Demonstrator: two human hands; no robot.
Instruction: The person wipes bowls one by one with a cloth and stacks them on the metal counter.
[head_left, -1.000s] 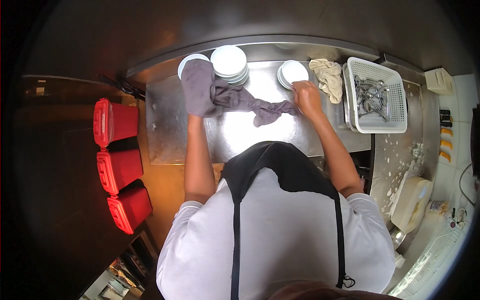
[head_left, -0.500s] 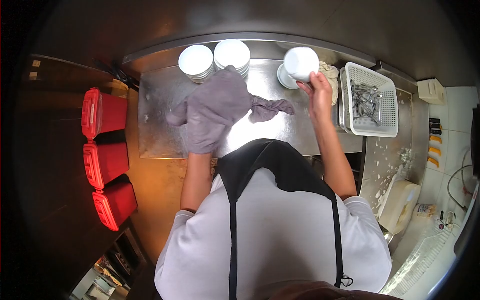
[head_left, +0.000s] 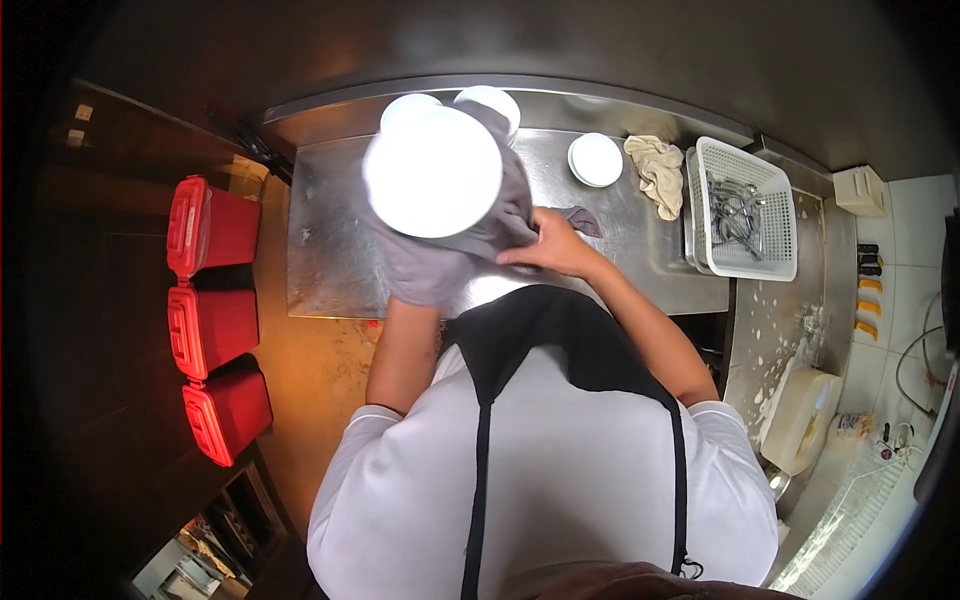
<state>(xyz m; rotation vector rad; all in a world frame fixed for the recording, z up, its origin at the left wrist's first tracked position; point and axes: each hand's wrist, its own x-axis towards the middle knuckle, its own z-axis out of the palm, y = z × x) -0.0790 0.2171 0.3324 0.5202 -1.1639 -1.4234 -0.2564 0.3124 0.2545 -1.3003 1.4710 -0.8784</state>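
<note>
A round white bowl [head_left: 433,172] is held up above the steel counter. Its face is bright and washed out. My left hand, hidden under a grey-purple cloth [head_left: 425,272], holds the bowl from below through the cloth. My right hand [head_left: 550,244] pinches a fold of the same cloth, just right of the bowl. Behind the bowl are a stack of white dishes [head_left: 407,108] and a second stack [head_left: 490,100], both partly hidden. Another short stack of white dishes [head_left: 595,160] sits to the right.
A cream cloth [head_left: 656,172] lies crumpled beside a white basket [head_left: 702,215] of metal cutlery [head_left: 735,215] on the steel counter [head_left: 325,235]. Several red lidded bins [head_left: 222,228] line the left side. A steel ledge [head_left: 640,112] runs along the back.
The white bowl has come from the right-hand stack to the cloth over my left hand. My right hand has moved left, let go of the bowl and taken hold of the cloth.
</note>
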